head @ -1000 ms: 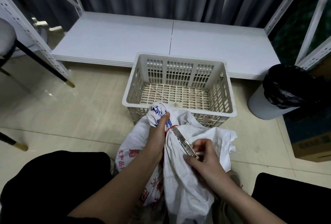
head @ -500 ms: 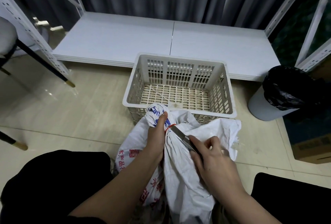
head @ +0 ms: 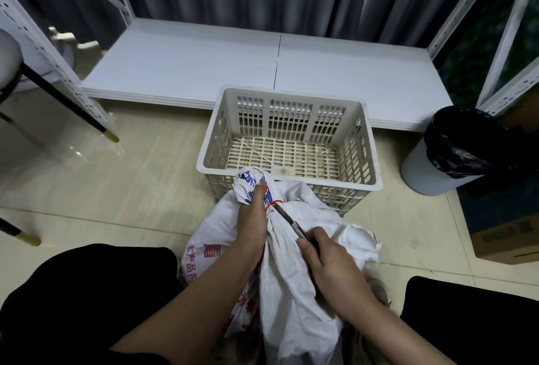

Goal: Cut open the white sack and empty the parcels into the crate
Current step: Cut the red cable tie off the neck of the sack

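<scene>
At lower centre, the soft, floppy sack is best gripped at its bunched neck, where the left hand is clenched; scissors are held by the right hand.

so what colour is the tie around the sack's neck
Red or orange-red tie, cinching the white sack; head view.

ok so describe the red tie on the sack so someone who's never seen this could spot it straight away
Start at the pale slatted crate on the floor; the white sack leans against its near wall. Follow the sack up to its bunched neck, held in the left hand. The red tie is the thin cord round that neck, at the scissors' tip: the only red line, unlike the printed red characters lower down.
</scene>
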`<state>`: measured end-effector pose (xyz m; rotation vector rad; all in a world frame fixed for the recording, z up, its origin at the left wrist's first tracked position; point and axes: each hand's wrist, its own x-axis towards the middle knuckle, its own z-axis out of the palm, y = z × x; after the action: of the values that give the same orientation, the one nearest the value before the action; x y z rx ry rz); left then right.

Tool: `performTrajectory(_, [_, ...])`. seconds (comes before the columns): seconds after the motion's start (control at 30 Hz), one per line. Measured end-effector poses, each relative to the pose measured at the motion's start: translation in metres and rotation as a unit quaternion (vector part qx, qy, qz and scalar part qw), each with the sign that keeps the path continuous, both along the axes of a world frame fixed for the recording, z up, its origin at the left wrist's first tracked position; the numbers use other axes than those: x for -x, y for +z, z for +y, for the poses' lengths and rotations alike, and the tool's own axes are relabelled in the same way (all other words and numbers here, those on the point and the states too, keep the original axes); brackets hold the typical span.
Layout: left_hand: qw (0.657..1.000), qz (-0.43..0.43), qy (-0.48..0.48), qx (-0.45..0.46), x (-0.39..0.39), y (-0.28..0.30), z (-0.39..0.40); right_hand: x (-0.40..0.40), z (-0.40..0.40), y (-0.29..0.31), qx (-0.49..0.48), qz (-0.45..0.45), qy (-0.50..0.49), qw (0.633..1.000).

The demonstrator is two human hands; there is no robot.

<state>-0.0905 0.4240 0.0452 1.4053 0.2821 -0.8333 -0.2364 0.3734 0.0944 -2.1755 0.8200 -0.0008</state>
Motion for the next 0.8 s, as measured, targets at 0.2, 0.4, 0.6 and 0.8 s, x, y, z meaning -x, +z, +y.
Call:
performTrajectory(0.2, [1.000,0.001,0.008,-0.004,0.001,0.005,0.000,-0.007,0.018,-0.014,-0.176,-0.090,-0.097,0.976])
performTrajectory(0.4, [1.000,-0.001,0.006,0.001,0.000,0.009,0.002,-0.006,0.013,-0.012,-0.148,-0.083,-0.083,0.982])
performTrajectory(0.6, [1.000,-0.012,0.005,0.004,0.002,0.010,0.003,-0.004,0.012,-0.013,-0.122,-0.090,-0.083,0.985])
performTrajectory(0.8, [1.000,-0.022,0.004,0.000,0.002,0.009,0.002,0.000,0.010,-0.014,-0.132,-0.090,-0.078,0.984])
